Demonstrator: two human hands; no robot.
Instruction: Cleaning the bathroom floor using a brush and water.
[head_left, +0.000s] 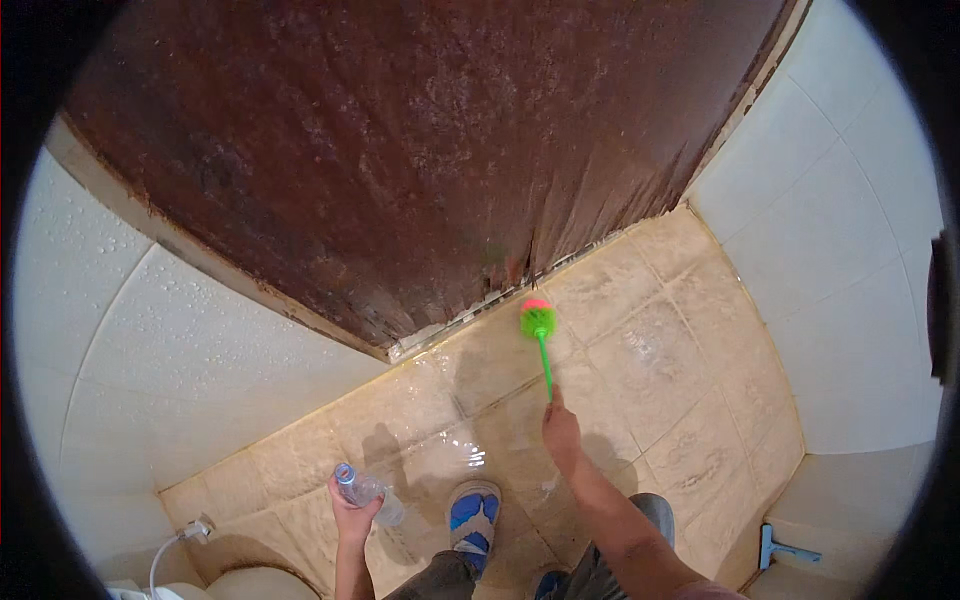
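Observation:
My right hand (561, 429) grips the green handle of a round toilet brush (538, 321). Its bristles are green with a pink tip, and the head is just in front of the door's lower edge. In my left hand (355, 510) is a clear plastic bottle (369, 491), its uncapped mouth tilted up and away from me. The tan tile floor (637, 367) is wet, with light glinting off it. A brown door (390, 150) stands ahead, its surface worn and its bottom edge split and peeling.
White tiled walls flank the door; the left wall (202, 315) carries water drops, the right wall (817, 247) looks drier. A blue squeegee (784, 547) leans at lower right. A white hose (157, 559) and toilet base (255, 583) sit at lower left. My slippered foot (474, 517) is below.

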